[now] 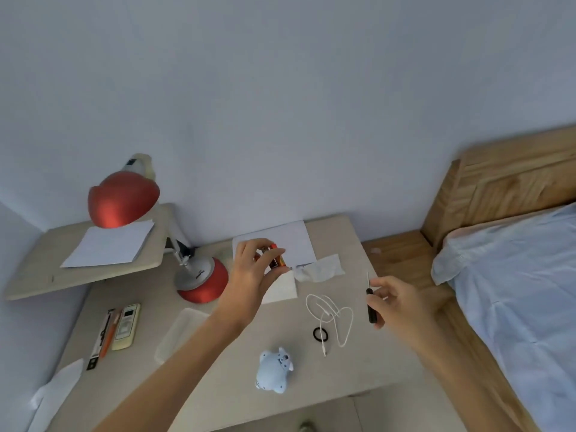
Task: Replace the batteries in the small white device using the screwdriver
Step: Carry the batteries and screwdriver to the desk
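Soft, cool, rather dim daylight leaves only faint shadows on the pale beige tabletop (339,241). Wide-angle distortion bends the light wooden bed frame (514,176) at the right edge. Slight blur throughout.

- A shelf (37,275) sits over the desk's (358,369) back left corner, with a sheet of paper (109,244) on it.
- A lamp (199,280) stands on the desk just right of the shelf.
- A remote (126,322) lies at the left, with a tray (180,332) to its right.
- A toy (274,372) lies near the front edge.
- A cable (330,313) and a hair tie (320,333) lie behind the toy, to the right.
- A bed (514,291) stands right of the desk.
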